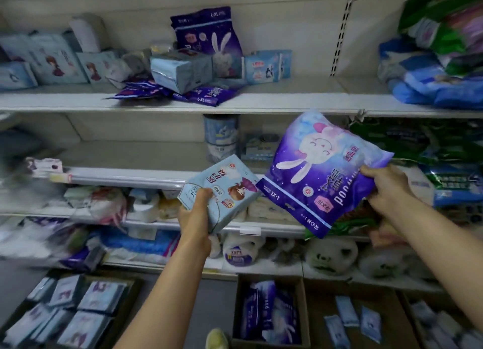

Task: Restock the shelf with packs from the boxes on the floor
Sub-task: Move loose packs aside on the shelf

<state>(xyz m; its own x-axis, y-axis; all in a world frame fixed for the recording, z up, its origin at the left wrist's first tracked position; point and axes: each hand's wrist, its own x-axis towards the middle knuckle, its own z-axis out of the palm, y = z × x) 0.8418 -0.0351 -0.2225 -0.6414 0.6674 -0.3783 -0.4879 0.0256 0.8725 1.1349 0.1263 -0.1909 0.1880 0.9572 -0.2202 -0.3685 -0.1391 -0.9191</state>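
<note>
Nearest us, the boxes (270, 312) on the floor hold many packs, so much restocking is left, we judge. Our left hand (194, 212) grips a blue pack (222, 191) and our right hand (386, 186) a purple pack (321, 170), both short of the half-filled shelf (261, 100).

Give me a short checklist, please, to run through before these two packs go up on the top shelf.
1. Left hand grips the light blue pack firmly: ok.
2. Right hand holds the purple rabbit pack securely: cannot tell; it pinches one edge only.
3. Purple pack the right way up: not ok, its print is upside down.
4. Bare room on the top shelf right of the standing purple pack: ok.
5. Matching light blue packs already up there: ok.
6. Loose purple packs at the shelf edge stable: cannot tell.
</note>
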